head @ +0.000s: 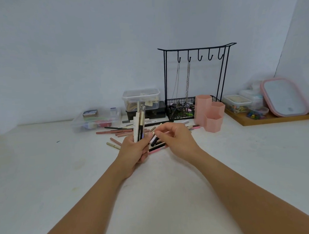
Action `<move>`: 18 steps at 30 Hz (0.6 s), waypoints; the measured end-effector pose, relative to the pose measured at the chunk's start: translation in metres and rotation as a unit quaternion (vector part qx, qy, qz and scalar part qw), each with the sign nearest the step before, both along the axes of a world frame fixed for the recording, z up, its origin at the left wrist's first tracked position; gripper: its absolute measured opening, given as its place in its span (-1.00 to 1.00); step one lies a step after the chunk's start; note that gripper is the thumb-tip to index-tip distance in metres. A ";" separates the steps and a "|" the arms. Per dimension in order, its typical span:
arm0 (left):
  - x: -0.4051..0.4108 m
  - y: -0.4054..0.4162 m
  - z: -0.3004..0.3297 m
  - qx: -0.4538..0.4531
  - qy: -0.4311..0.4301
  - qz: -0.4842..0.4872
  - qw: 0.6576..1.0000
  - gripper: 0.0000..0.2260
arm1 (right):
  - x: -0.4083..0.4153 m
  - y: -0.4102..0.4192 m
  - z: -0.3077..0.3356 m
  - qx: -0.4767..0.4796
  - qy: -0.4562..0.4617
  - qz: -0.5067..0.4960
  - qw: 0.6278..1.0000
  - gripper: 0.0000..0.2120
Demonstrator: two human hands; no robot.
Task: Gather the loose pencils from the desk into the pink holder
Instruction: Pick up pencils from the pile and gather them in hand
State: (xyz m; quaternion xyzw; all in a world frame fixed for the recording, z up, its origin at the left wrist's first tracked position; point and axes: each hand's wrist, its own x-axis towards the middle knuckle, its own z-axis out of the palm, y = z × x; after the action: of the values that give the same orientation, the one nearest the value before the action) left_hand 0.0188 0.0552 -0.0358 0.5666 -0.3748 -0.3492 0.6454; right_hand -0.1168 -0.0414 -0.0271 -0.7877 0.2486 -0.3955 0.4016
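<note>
Left hand (136,149) grips an upright bundle of pencils (139,124); right hand (172,137) pinches another; many loose pencils (115,131) remain on table (46,174) mid-frame; pink holder (210,112), centre-right, appears empty.

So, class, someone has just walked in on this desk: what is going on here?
A person is tidying pencils. The left hand grips an upright bundle of pencils, while the right hand pinches another pencil above the loose pile on the desk. The pink holder stands to the right, apparently empty.
</note>
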 end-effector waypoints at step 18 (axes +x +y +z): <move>0.040 0.002 -0.006 0.129 -0.111 0.367 0.914 -0.80 | -0.019 -0.033 -0.013 -0.141 0.235 -0.025 0.961 -0.91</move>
State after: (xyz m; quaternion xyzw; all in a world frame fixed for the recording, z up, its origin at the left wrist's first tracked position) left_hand 0.0589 0.0576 -0.0420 0.7780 -0.1611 -0.0676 0.6035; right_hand -0.1357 -0.0743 -0.0405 -0.9006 0.2972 -0.2405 0.2069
